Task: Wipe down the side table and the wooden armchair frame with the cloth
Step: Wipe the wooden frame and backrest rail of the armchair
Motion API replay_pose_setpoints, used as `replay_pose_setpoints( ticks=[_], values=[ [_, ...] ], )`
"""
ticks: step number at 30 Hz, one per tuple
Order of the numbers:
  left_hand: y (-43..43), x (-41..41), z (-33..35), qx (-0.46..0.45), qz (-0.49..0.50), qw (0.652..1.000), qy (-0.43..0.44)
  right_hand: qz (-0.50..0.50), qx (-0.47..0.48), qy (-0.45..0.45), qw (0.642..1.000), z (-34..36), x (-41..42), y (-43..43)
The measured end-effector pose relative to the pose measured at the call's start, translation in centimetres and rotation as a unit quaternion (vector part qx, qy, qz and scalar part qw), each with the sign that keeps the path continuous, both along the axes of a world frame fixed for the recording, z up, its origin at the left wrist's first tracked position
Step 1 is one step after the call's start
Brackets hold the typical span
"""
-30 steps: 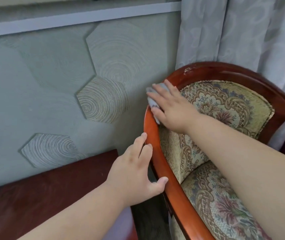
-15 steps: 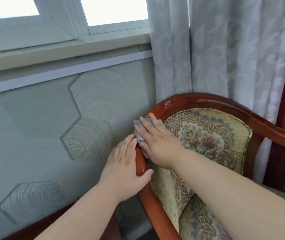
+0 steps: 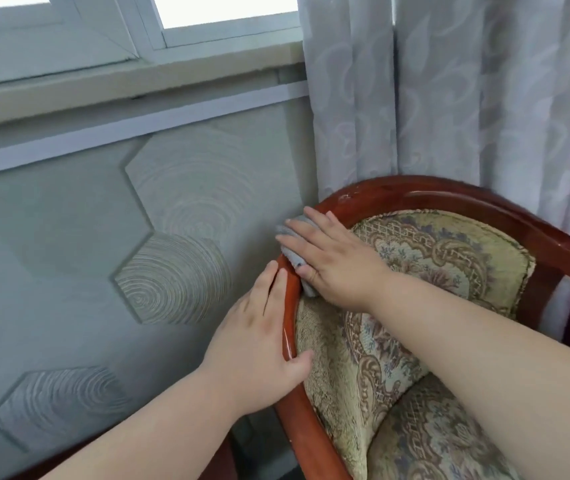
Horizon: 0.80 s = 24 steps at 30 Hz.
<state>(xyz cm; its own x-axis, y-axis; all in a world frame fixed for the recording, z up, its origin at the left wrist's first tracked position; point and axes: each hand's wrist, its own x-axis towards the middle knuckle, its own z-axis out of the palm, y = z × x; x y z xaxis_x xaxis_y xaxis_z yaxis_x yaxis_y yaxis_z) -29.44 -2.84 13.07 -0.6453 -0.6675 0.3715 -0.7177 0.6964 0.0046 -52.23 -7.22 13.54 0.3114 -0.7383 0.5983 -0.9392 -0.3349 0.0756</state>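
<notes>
We find the right hand (image 3: 342, 268) flat-fingered on the grey cloth (image 3: 294, 256). The left hand (image 3: 259, 348) clasps the wooden armchair frame (image 3: 449, 197).

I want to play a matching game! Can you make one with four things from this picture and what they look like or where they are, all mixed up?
Things:
1. cloth
2. chair frame
3. curtain
4. cushion

Clues:
A. flowery pattern
B. pressed under the right hand
C. hanging behind the chair
D. shiny red-brown wood

Pairs: 1-B, 2-D, 3-C, 4-A
</notes>
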Motion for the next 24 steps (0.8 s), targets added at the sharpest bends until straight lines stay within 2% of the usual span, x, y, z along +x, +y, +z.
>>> replay_pose_setpoints(
  ticks=[6, 13, 15, 17, 20, 24],
  values=[
    [0.3, 0.1, -0.1, 0.02, 0.002, 1.0, 0.015, -0.073, -0.007, -0.071, 0.995, 0.6, -0.8, -1.7],
    [0.3, 0.0, -0.2, 0.023, -0.003, 0.999, 0.034, 0.031, -0.013, -0.008, 0.999, -1.4, 1.3, 1.3],
    [0.3, 0.2, -0.1, 0.028, -0.002, 0.999, 0.021, 0.003, -0.009, 0.005, 1.0, -0.2, -0.4, -0.2],
    [0.0, 0.0, 0.6, 0.036, -0.006, 0.999, 0.01, -0.061, -0.006, -0.032, 0.998, 1.2, -2.5, -1.7],
    [-1.8, -1.8, 2.6, 0.05, 0.003, 0.996, 0.071, -0.103, -0.014, -0.089, 0.991, 1.9, -2.9, -2.6],
    [-6.3, -6.1, 5.2, 0.055, -0.003, 0.992, 0.114, -0.023, -0.023, -0.073, 0.997, 0.7, -1.9, -0.9]
  ],
)
